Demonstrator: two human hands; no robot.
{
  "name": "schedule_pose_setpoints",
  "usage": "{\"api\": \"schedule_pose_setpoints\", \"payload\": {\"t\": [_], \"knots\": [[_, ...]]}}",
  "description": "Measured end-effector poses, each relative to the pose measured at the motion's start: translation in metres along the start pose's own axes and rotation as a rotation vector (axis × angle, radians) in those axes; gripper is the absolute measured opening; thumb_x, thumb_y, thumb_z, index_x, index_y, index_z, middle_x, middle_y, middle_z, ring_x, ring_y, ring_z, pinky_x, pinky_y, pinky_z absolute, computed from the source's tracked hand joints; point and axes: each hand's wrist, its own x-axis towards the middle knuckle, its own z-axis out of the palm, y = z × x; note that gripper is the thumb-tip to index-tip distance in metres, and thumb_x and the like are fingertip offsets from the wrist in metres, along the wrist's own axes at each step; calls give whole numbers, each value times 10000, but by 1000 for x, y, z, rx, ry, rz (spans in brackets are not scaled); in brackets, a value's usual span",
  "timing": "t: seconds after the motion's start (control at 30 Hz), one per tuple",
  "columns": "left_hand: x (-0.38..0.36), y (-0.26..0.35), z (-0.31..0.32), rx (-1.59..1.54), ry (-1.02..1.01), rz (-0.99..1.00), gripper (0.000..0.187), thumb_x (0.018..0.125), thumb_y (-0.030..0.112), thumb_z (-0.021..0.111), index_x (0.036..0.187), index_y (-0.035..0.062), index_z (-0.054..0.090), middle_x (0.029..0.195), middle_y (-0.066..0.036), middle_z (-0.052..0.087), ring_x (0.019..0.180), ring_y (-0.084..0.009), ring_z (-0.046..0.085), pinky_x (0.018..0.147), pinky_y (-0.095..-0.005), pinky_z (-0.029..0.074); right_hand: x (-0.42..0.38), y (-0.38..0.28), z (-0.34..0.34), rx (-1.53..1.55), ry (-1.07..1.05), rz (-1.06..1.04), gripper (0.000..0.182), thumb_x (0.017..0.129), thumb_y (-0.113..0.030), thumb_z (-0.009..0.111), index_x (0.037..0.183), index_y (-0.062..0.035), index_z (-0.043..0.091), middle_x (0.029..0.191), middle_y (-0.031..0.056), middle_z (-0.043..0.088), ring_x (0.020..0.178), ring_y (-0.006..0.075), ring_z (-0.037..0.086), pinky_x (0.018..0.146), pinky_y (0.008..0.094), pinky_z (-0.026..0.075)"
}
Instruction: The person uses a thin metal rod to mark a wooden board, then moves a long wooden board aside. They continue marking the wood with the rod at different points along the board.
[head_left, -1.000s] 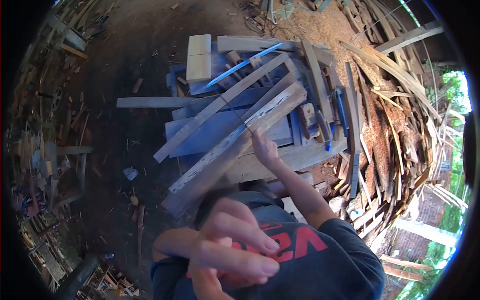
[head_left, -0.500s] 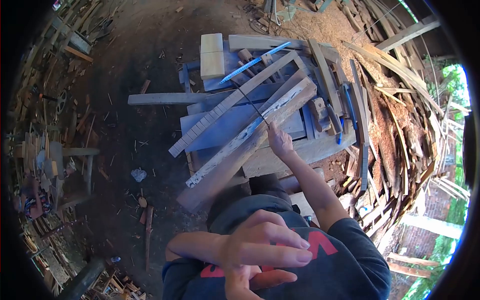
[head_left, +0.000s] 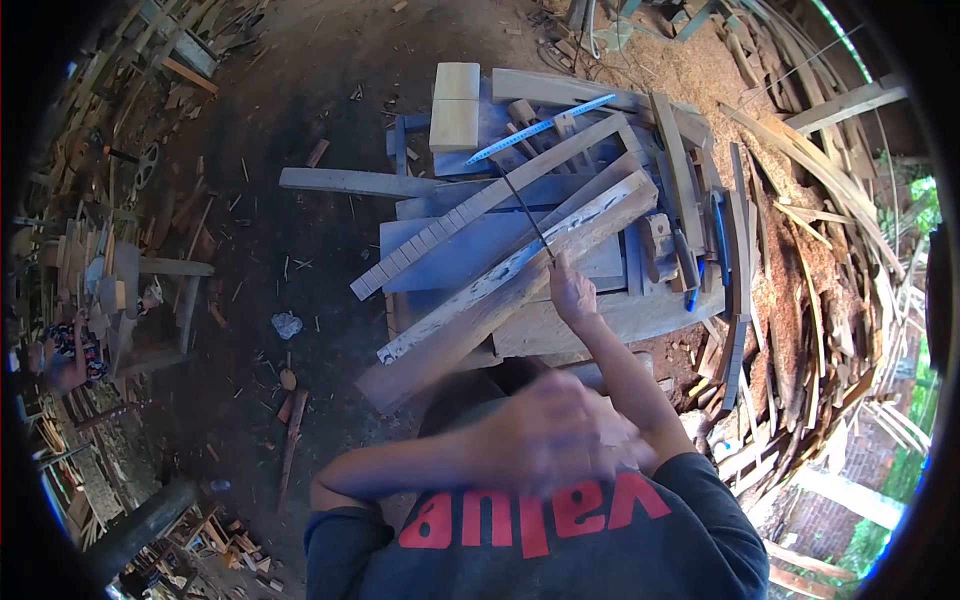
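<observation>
My right hand [head_left: 574, 292] is closed around the near end of a thin, dark, rod-like tool [head_left: 524, 209]. The tool slants away to the left, across a thick wooden beam [head_left: 520, 280] with a pale, flaking face; its exact kind does not show. Close to the camera, in front of my chest, my left hand [head_left: 560, 430] is smeared by motion. Its fingers cannot be made out, and nothing is visibly held in it. Beyond the beam lies a wooden strip [head_left: 440, 222] with evenly spaced cross lines near its lower end.
A blue-white ruler-like strip [head_left: 540, 129], a pale wood block [head_left: 455, 107] and several hand-plane-like wooden pieces [head_left: 660, 245] lie on the bench [head_left: 600, 325]. Offcuts and shavings [head_left: 670, 55] cover the ground. At far left, part of another person [head_left: 68, 355] shows among timber.
My left hand has risen away from the lower edge toward the beam, and its spread fingers are now blurred. My right hand keeps its hold on the dark tool. The whole view has shifted slightly.
</observation>
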Motion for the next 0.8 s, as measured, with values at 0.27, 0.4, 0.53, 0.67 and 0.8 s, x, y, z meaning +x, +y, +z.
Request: {"api": "schedule_pose_setpoints", "payload": {"t": [0.27,0.4,0.53,0.67,0.8], "knots": [[-101,-136,68,239,-15,-762,185,743,132,739,784,57,575,837,-96,591,773,-306,597,684,-405,463,2,11,11,299,30,-28,225,974,-271,456,1029,-53,448,815,263,641,775,481,606,669,565,456],[-103,-154,72,362,54,-868,189,751,132,732,782,50,565,827,-117,569,785,-321,588,694,-422,465,-6,8,-16,380,104,-78,216,981,-280,449,1001,-67,424,749,255,633,714,481,605,621,567,470],[-84,-185,74,528,74,-801,221,770,137,716,921,52,578,903,-126,549,855,-349,557,779,-440,454,-19,22,-23,334,92,-84,222,985,-291,441,998,-70,429,741,249,634,697,468,611,604,561,470],[-47,-203,81,710,-55,-945,373,783,184,713,1097,66,548,1029,-135,541,935,-344,551,824,-454,451,-33,36,-25,247,-14,-16,215,977,-272,435,1019,-61,443,754,251,636,733,463,621,648,566,469],[-31,-229,96,853,-269,-1079,419,802,208,674,1167,62,529,1107,-148,553,999,-338,566,838,-467,460,-38,40,-24,212,-69,-30,229,980,-291,414,1003,-63,429,749,251,638,742,467,623,663,573,467]]}}
